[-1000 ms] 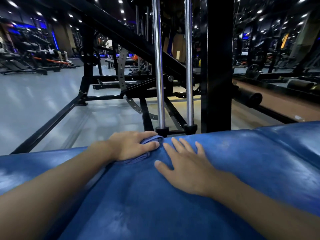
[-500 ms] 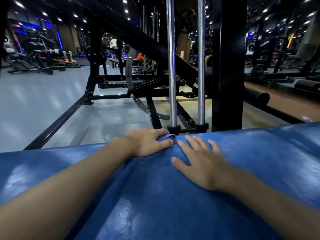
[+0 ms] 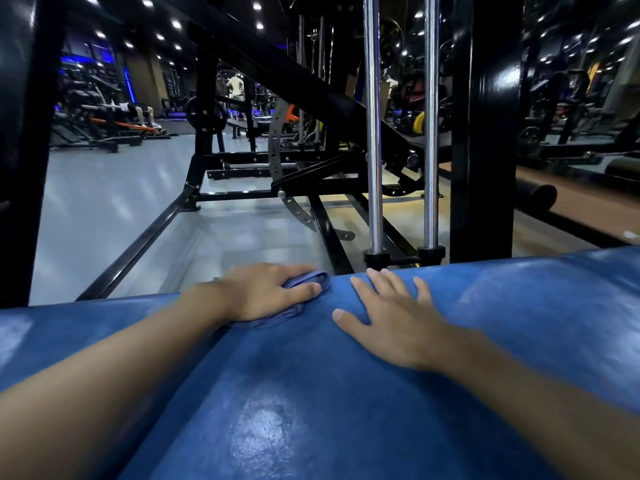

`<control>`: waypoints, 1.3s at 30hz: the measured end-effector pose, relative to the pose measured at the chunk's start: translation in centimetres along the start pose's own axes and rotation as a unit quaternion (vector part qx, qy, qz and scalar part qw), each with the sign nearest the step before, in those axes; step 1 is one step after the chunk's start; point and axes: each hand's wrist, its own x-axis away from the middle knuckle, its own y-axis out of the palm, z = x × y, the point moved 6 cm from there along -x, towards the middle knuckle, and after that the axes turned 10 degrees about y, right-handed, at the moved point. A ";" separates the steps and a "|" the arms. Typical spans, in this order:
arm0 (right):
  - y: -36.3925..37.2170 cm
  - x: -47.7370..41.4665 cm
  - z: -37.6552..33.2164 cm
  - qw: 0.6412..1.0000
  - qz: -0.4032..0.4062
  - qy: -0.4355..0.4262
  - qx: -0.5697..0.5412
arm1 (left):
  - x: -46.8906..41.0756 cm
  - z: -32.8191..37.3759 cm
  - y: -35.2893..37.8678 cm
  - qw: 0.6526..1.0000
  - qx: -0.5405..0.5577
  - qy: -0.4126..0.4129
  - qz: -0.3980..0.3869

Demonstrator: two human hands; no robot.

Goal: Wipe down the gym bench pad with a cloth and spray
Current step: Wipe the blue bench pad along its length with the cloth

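Toward the left, the blue bench pad [image 3: 86, 341] runs off under the person's forearm, and the grey floor [image 3: 114, 209] drops away beyond its far edge. Right at that edge the left hand [image 3: 266, 292] grips the bunched blue cloth [image 3: 317, 280], thumb laid across the near side and fingers wrapped over the top, so the wad sits on the very rim of the pad. That looks like the first risk: with the cloth so close to the drop, a loosened grip or a stroke pushed farther away could send it to the floor and dirty it. Bunched this tightly it also covers only a narrow strip, so bands of the pad could be missed. Just beside it, not touching, the right hand [image 3: 391, 327] lies flat on the pad, fingers straight and spread, holding nothing. The sheen on the vinyl nearer the camera suggests wetness, and a bracing palm could slide on it or leave prints on a wiped surface. Close behind the pad stand two chrome guide rods [image 3: 374, 133] and a black upright [image 3: 485, 133]; a hard sweep rightward along the edge could knock knuckles against their bases. Farther right the pad shows dull, hazy patches that look unwiped. No spray bottle is in view, so I cannot tell where it is.
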 end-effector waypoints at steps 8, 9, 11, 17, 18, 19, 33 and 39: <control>0.1 0.1 0.0 1.000 0.025 -0.002 0.008 | 3.2 -3.0 -1.0 0.999 -0.017 -0.040 0.016; 0.1 0.0 0.0 1.000 0.027 -0.002 0.009 | 2.9 -2.6 -0.9 0.999 -0.023 -0.041 0.017; 0.1 -0.1 0.0 1.000 0.028 -0.001 0.010 | 1.7 -1.3 -0.7 0.999 -0.034 -0.037 0.013; -0.1 -0.1 0.1 1.000 0.026 0.007 0.008 | -2.0 2.3 0.2 1.000 -0.019 0.015 0.007; -0.1 -0.1 0.1 1.000 0.023 0.009 0.007 | -2.0 2.1 0.3 1.000 -0.014 0.019 0.005; -0.1 -0.1 0.1 1.000 0.019 0.010 0.004 | -1.8 1.8 0.3 1.000 -0.008 0.024 0.001; 1.0 0.9 -6.7 1.000 -0.016 0.014 0.003 | 6.7 -6.7 -1.4 1.000 -0.025 -0.010 -0.006; 1.1 0.6 -6.7 1.000 -0.015 0.014 0.014 | 5.1 -5.2 -1.1 0.999 -0.050 -0.015 0.001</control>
